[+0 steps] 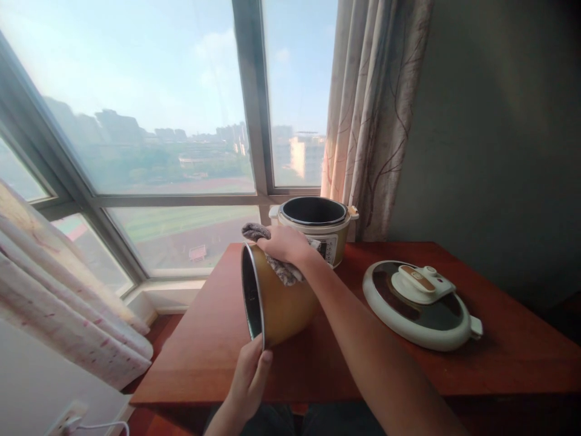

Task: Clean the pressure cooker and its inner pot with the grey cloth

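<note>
A gold-coloured inner pot is tipped on its side above the red-brown table, its dark opening facing left. My left hand grips the pot's lower rim. My right hand presses a grey cloth against the pot's upper outer wall. Just behind stands the cream pressure-cooker base, upright and open, with a dark hollow inside.
The cooker's white lid lies flat on the table's right side, handle up. Large windows fill the left and back; patterned curtains hang behind the cooker and at far left. A white plug and cable sit at the lower left wall.
</note>
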Available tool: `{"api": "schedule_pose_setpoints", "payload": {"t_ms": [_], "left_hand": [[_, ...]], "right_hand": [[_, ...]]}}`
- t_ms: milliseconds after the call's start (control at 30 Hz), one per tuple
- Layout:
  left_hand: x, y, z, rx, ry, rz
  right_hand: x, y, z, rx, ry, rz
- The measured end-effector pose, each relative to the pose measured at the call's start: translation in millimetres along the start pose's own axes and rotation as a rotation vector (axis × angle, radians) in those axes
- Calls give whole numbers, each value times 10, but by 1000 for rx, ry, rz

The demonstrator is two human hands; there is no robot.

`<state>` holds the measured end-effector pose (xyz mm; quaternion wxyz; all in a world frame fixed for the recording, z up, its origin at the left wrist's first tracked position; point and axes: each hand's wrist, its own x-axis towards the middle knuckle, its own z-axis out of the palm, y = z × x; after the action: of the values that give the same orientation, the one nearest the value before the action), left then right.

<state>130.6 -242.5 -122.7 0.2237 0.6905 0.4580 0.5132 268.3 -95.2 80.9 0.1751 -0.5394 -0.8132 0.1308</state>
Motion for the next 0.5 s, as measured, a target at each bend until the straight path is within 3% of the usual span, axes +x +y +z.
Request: {"api": "schedule_pose_setpoints", "payload": {"t_ms": [133,200,500], "left_hand": [[-2,-59,42,46,49,10],[-21,-13,81,29,113,-42],[-68,120,152,-15,154,-219]], "right_hand": [[-48,-26,54,-17,74,-25],[-99,-46,91,-32,135,-41],[-531,-24,347,42,466,-239]]}}
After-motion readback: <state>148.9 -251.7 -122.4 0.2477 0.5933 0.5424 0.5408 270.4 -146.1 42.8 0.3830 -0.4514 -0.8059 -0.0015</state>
